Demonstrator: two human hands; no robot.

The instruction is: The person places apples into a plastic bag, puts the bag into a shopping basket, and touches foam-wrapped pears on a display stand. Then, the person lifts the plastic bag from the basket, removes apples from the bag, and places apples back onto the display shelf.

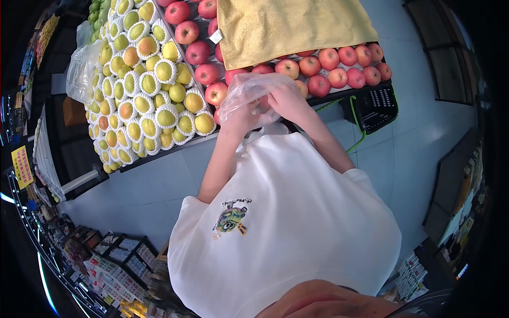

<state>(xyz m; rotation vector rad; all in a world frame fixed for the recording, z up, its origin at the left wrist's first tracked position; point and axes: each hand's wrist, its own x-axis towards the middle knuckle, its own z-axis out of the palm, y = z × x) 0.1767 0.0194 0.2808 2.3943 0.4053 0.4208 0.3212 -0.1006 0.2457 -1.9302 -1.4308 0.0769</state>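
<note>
A clear plastic bag (246, 87) is held between both hands, over the front edge of the red apples (319, 86). My left hand (239, 117) is at the bag's lower left side, its fingers partly hidden behind the plastic. On the bag's right, my right hand (283, 98) has its fingers closed on the plastic near the upper edge. Something reddish shows through the bag between the hands; whether it is inside or behind cannot be made out. Beyond the bag, a yellow towel (297, 26) covers part of the apples.
Yellow-green fruit in white foam nets (148, 126) fills the display on the left. A loose plastic bag (82, 74) hangs at its far side. A black basket with a green handle (374, 108) is right of the apples. Shelves (127, 252) stand at the lower left.
</note>
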